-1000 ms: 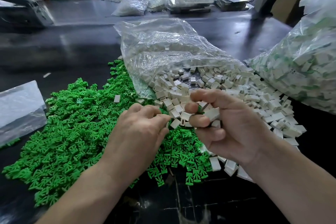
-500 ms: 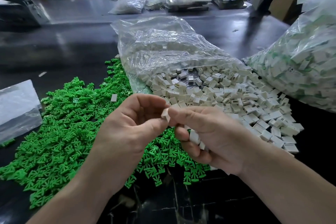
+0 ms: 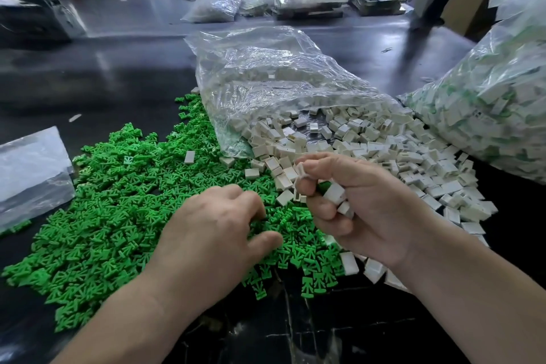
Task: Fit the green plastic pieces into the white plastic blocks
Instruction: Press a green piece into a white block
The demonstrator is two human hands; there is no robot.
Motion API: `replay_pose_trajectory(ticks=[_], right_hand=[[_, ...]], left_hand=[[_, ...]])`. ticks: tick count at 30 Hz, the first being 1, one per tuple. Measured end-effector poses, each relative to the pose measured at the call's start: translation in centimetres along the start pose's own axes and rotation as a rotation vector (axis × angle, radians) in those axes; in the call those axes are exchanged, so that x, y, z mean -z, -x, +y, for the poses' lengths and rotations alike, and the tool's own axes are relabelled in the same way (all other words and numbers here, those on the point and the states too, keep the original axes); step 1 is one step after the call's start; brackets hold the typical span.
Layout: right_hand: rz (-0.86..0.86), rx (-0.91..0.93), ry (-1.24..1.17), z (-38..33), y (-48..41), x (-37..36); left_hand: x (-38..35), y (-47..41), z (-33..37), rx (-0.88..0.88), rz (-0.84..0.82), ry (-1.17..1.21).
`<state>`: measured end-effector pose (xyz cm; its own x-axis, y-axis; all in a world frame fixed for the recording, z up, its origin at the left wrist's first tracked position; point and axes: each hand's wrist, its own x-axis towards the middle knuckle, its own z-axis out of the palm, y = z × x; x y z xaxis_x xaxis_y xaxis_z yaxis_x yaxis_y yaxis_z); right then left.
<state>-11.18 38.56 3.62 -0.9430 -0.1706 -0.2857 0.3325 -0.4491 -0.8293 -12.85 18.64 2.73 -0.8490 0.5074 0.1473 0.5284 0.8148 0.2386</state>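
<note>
The left hand [image 3: 212, 233] is lying palm-down on green pieces [image 3: 103, 216], grip impossible to tell; the right hand [image 3: 369, 210] is clenching white blocks [image 3: 334, 193].

I had left hand [image 3: 218, 233] palm-down, fingers bent, grip unclear; right hand [image 3: 363, 207] held up, curled round white blocks [image 3: 334, 193].

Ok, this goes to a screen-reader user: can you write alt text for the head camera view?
A person's right hand grips several white plastic blocks while the left hand rests fingers-down on a pile of green plastic pieces on a dark table. A clear plastic bag spills more white blocks.
</note>
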Motion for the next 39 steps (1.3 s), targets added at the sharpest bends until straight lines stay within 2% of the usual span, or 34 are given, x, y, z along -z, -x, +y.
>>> replay_pose_trajectory(ticks=[7, 13, 16, 20, 22, 25, 30, 37, 39], right_hand=[[0.012, 0.016, 0.024, 0.2, -0.2, 0.1], [0.023, 0.013, 0.045, 0.2, -0.2, 0.2], [0.051, 0.039, 0.139, 0.4, 0.0, 0.0], [0.038, 0.086, 0.312, 0.9, 0.2, -0.6], [0.024, 0.102, 0.358, 1.2, 0.3, -1.0], [0.024, 0.131, 0.366, 1.5, 0.2, -1.2], [0.032, 0.199, 0.402, 1.7, 0.2, -1.0], [0.012, 0.320, 0.467, 2.1, 0.2, -0.8], [0.021, 0.349, 0.505, 2.2, 0.2, -0.8]], left_hand=[[-0.9, -0.8, 0.0, -0.105, 0.084, -0.119], [-1.1, -1.0, -0.2, -0.103, 0.165, -0.078], [-0.5, -1.0, -0.5, 0.050, 0.224, 0.235], [-0.1, -0.6, -0.7, 0.279, 0.154, 1.032], [-0.1, -0.6, -0.5, 0.319, 0.118, 1.246], [-0.4, -0.7, 0.0, 0.315, 0.094, 1.420], [-0.6, -0.6, 0.4, 0.279, 0.116, 1.456], [-1.0, -0.3, 0.6, 0.257, 0.190, 1.380], [-0.9, -0.2, 0.9, 0.225, 0.207, 1.291]])
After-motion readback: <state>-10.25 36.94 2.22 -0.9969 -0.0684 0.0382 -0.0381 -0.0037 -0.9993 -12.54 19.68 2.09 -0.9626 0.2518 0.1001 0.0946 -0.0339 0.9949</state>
